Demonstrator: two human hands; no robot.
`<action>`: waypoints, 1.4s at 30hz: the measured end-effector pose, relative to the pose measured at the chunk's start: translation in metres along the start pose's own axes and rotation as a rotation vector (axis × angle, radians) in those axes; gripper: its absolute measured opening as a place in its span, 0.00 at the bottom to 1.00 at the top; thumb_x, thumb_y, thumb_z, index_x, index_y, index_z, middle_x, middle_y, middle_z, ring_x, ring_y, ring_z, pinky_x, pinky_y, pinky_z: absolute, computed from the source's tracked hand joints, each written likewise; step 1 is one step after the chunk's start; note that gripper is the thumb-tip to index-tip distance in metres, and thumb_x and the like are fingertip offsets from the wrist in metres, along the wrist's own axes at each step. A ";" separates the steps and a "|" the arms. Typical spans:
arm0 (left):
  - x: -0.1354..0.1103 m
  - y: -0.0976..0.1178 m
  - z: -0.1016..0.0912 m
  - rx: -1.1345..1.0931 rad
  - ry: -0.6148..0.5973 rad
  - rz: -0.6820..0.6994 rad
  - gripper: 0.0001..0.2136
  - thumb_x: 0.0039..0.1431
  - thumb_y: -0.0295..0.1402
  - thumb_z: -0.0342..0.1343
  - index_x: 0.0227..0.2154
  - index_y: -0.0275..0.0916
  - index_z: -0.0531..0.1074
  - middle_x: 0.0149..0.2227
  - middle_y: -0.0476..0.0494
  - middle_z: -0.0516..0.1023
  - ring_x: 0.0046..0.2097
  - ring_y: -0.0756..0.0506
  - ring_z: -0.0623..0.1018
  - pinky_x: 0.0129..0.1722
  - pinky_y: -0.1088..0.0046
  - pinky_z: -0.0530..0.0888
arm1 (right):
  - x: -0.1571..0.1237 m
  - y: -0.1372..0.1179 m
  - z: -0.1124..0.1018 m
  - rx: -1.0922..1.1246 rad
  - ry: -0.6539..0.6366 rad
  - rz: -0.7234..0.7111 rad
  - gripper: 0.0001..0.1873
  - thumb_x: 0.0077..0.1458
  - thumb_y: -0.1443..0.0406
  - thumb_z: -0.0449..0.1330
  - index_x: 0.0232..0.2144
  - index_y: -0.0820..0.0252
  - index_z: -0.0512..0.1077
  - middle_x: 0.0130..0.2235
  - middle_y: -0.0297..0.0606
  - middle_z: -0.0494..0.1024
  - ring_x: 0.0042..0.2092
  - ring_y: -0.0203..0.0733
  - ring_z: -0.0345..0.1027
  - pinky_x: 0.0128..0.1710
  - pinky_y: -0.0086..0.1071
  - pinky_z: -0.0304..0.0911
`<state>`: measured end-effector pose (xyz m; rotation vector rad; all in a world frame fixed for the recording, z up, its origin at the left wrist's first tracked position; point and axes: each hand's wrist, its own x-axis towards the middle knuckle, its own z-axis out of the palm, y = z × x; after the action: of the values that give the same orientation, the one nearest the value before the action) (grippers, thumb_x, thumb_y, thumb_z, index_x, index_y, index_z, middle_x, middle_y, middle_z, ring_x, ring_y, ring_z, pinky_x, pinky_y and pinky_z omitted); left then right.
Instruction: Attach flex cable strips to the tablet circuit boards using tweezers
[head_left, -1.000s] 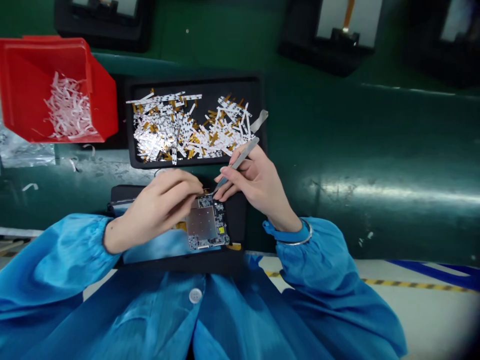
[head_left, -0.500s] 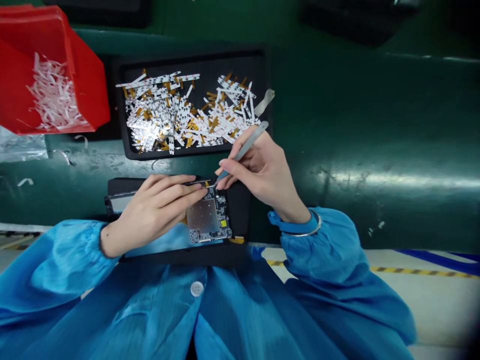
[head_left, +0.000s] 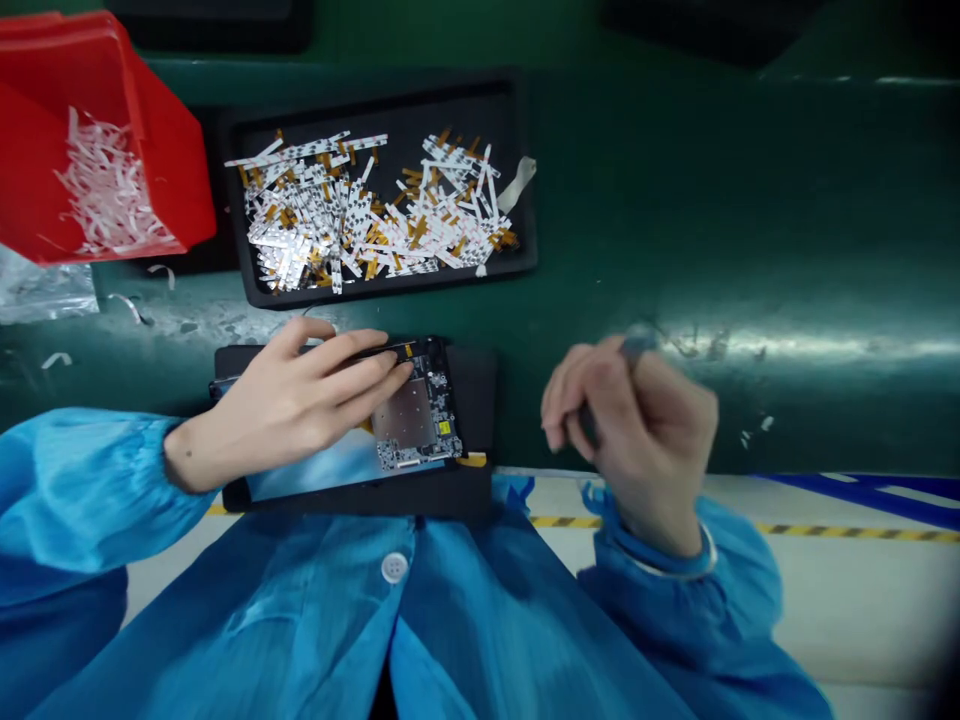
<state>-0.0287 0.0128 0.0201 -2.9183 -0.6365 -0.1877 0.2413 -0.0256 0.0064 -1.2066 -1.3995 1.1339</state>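
Observation:
My left hand [head_left: 292, 400] lies palm down over an opened flat electronic device, its fingers stretched out and the fingertips on the upper left part of a circuit board [head_left: 406, 415]. The board carries a square metal shield and a small yellow label. Under my forearm and palm shows a light blue panel [head_left: 315, 475]. My right hand [head_left: 634, 420] is off to the right of the device, above the green bench, blurred by motion. Its fingers are curled in around tweezers [head_left: 639, 340]; only a smeared grey end sticks out above the knuckles.
A black tray [head_left: 382, 288] behind the device holds many white strips with amber tabs. To its left stands a red bin [head_left: 172, 170] with white scraps inside. A black mat [head_left: 476, 400] lies beneath the device. A clear plastic bag [head_left: 45, 290] and loose scraps lie at left.
My right hand has moved away from the board to the right, taking the tweezers along. My left hand stays on the device with its fingers slightly shifted.

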 end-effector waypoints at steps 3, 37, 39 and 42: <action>0.005 0.013 0.001 -0.162 0.034 -0.075 0.10 0.68 0.27 0.51 0.49 0.34 0.71 0.45 0.42 0.80 0.49 0.41 0.76 0.41 0.63 0.64 | -0.040 0.004 -0.003 -0.326 -0.078 0.068 0.08 0.63 0.66 0.60 0.29 0.58 0.71 0.25 0.30 0.69 0.20 0.28 0.60 0.17 0.26 0.57; -0.006 0.031 0.019 -0.598 0.083 -0.342 0.05 0.68 0.33 0.52 0.35 0.42 0.64 0.35 0.47 0.71 0.36 0.46 0.72 0.35 0.67 0.67 | -0.079 0.023 0.041 -0.673 -0.059 -0.374 0.10 0.59 0.75 0.61 0.40 0.57 0.78 0.32 0.33 0.81 0.28 0.31 0.73 0.25 0.25 0.67; -0.006 0.031 0.021 -0.565 0.079 -0.324 0.05 0.68 0.33 0.52 0.34 0.43 0.63 0.34 0.47 0.71 0.36 0.45 0.72 0.35 0.66 0.65 | -0.079 0.024 0.041 -0.684 -0.069 -0.381 0.10 0.59 0.74 0.62 0.41 0.58 0.77 0.34 0.35 0.81 0.31 0.32 0.74 0.27 0.25 0.69; -0.005 0.032 0.024 -0.553 0.082 -0.315 0.05 0.67 0.32 0.53 0.34 0.42 0.63 0.34 0.46 0.71 0.36 0.45 0.71 0.34 0.66 0.65 | -0.078 0.024 0.041 -0.681 -0.095 -0.398 0.12 0.58 0.74 0.62 0.43 0.58 0.77 0.35 0.36 0.81 0.33 0.35 0.75 0.29 0.27 0.71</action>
<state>-0.0176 -0.0139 -0.0078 -3.2700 -1.1957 -0.6041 0.2096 -0.1036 -0.0290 -1.2458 -2.0813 0.4421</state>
